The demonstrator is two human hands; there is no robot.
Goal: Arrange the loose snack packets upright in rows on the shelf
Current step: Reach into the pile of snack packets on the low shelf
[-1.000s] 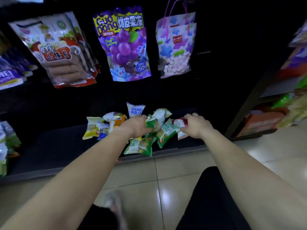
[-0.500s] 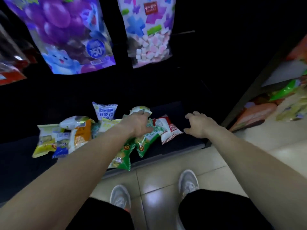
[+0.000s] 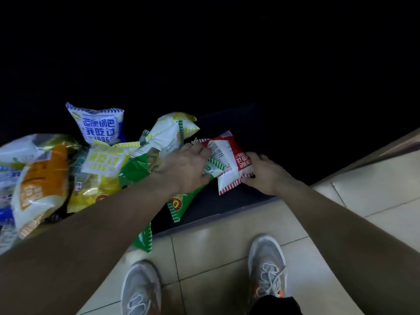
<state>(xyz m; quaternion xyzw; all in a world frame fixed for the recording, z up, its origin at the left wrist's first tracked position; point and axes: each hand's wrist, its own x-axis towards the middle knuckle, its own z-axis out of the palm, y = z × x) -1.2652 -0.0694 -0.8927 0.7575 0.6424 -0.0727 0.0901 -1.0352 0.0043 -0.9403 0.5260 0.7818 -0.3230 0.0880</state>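
A heap of loose snack packets lies on the dark bottom shelf. A red-and-white packet lies flat at the heap's right end, and my right hand grips its right edge. My left hand rests on the green-striped packets beside it, fingers touching the red packet's left edge. A blue-and-white packet stands upright behind. Yellow and orange packets lie at the left, and a white-green packet sits in the middle.
The shelf's front lip meets a pale tiled floor. My two grey shoes stand just in front of it. The shelf's back is dark. A side panel edge runs along the right.
The view has dropped closer to the shelf, hiding the hanging bags above. My right hand has moved left and taken hold of the red packet. My left hand has shifted right onto the green packets.
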